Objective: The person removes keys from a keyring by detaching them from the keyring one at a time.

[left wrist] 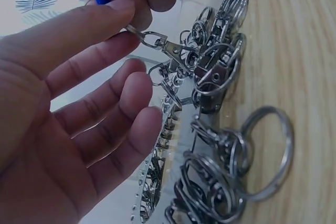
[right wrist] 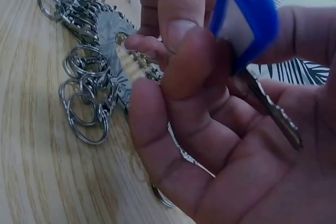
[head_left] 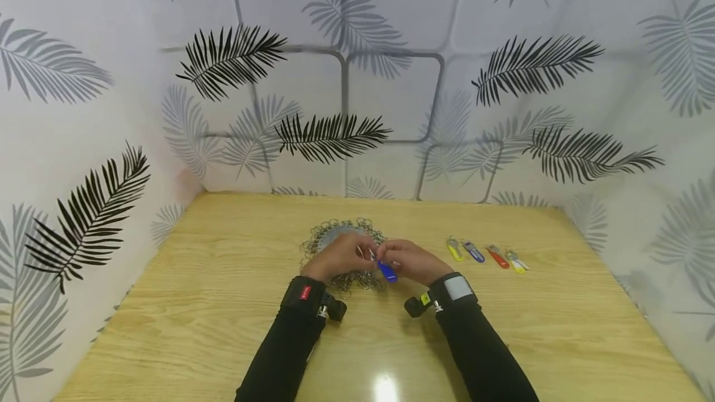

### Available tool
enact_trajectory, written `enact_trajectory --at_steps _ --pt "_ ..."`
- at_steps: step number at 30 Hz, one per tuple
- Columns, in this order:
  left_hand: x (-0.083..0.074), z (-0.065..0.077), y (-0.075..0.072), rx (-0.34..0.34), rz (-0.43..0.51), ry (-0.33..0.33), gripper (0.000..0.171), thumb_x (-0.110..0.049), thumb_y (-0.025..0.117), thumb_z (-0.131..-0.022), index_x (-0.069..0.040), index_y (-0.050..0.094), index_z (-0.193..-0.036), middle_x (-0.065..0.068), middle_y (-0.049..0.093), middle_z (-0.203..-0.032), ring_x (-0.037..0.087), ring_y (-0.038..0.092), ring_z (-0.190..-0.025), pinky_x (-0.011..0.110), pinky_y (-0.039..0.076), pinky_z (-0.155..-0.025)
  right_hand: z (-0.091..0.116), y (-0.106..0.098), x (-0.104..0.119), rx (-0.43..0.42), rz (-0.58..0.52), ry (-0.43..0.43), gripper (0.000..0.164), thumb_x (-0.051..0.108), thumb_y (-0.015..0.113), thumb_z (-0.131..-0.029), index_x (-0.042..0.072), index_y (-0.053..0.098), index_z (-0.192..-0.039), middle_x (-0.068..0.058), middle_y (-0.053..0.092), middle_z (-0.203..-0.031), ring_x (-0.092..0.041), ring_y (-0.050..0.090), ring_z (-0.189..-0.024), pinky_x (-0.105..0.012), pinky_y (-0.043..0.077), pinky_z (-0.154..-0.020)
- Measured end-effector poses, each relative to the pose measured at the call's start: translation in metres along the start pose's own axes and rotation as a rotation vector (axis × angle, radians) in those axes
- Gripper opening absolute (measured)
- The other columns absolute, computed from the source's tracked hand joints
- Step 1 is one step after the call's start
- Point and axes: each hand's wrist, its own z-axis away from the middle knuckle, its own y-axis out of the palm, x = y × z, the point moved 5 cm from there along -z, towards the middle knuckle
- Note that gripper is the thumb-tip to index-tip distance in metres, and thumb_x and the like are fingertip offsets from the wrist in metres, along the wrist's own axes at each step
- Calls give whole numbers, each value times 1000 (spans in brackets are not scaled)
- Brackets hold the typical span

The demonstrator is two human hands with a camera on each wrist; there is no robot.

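Observation:
A blue key tag [head_left: 387, 272] is held in my right hand [head_left: 416, 260], in front of the left hand. In the right wrist view the tag [right wrist: 252, 11] has a pale label, and a metal key [right wrist: 270, 108] lies along the right palm. My left hand [head_left: 342, 256] pinches a small metal ring [left wrist: 135, 31] between thumb and index finger, its other fingers loosely bent. That ring joins a swivel clasp [left wrist: 176, 51] near the grey disc [right wrist: 113, 32]. Fingertips of both hands meet beside the tag, hiding part of the ring.
Many metal clasps with split rings [right wrist: 86, 114] hang around the disc's rim on the wooden table [head_left: 223, 253]. To the right lie yellow [head_left: 455, 249], blue [head_left: 473, 252] and red [head_left: 498, 257] key tags, plus another yellow one [head_left: 516, 262]. A patterned wall [head_left: 385, 98] stands behind.

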Motion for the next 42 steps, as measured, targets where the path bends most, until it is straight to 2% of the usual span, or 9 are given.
enact_trajectory --at_steps 4,6,9,14,18,22,29,36,42 --pt "2 1 4 22 -46 33 9 -14 73 -86 -17 71 -95 -3 65 -89 12 61 -83 28 51 -72 3 4 -2 67 13 12 14 11 44 -102 4 54 -95 -14 53 -102 -19 51 -81 -36 49 -71" --pt "4 1 6 28 -48 28 9 -15 74 -85 -17 69 -92 -4 64 -88 12 61 -82 29 51 -72 4 7 -2 70 37 26 16 16 49 -102 2 54 -96 -16 55 -97 -17 51 -74 -36 49 -68" --pt "6 0 6 26 -72 26 11 -16 74 -85 -15 64 -90 -4 62 -87 12 60 -81 29 50 -72 3 7 1 -4 147 3 19 19 56 -99 0 57 -97 -13 59 -91 -16 52 -69 -32 48 -64" --pt "6 -3 3 8 -81 5 15 -13 74 -85 -11 61 -91 -1 61 -85 13 59 -79 30 50 -71 2 1 9 -213 322 -46 9 8 58 -96 -1 62 -97 -13 67 -92 -18 59 -76 -29 47 -66" --pt "4 -3 3 3 -79 -20 18 -13 75 -84 -11 61 -95 1 61 -88 14 57 -80 31 49 -72 4 0 13 -332 335 -30 8 7 61 -94 0 64 -97 -10 68 -91 -18 63 -79 -30 50 -68" --pt "2 -3 3 -1 -77 -29 20 -12 75 -84 -12 60 -98 1 61 -91 15 57 -84 33 49 -74 6 0 15 -403 336 -15 8 10 64 -93 3 65 -98 -8 70 -91 -17 64 -79 -30 51 -69" --pt "6 -4 4 -6 -48 -50 20 -15 74 -86 -15 62 -102 -2 63 -91 13 60 -83 30 50 -73 6 2 14 -395 333 -45 6 10 63 -94 5 65 -97 -7 71 -93 -18 65 -82 -29 51 -71" --pt "10 -4 8 3 -53 -105 14 -17 73 -87 -14 69 -100 -3 66 -85 11 62 -78 28 52 -70 7 3 13 -382 307 -94 9 11 60 -96 3 64 -99 -11 69 -89 -30 66 -82 -30 50 -66" --pt "5 -6 6 -35 -69 -60 15 -15 75 -85 -13 69 -99 -4 64 -86 11 60 -80 29 50 -72 7 -1 13 -442 284 -98 10 12 61 -95 3 63 -100 -15 70 -94 -22 65 -80 -29 50 -66"
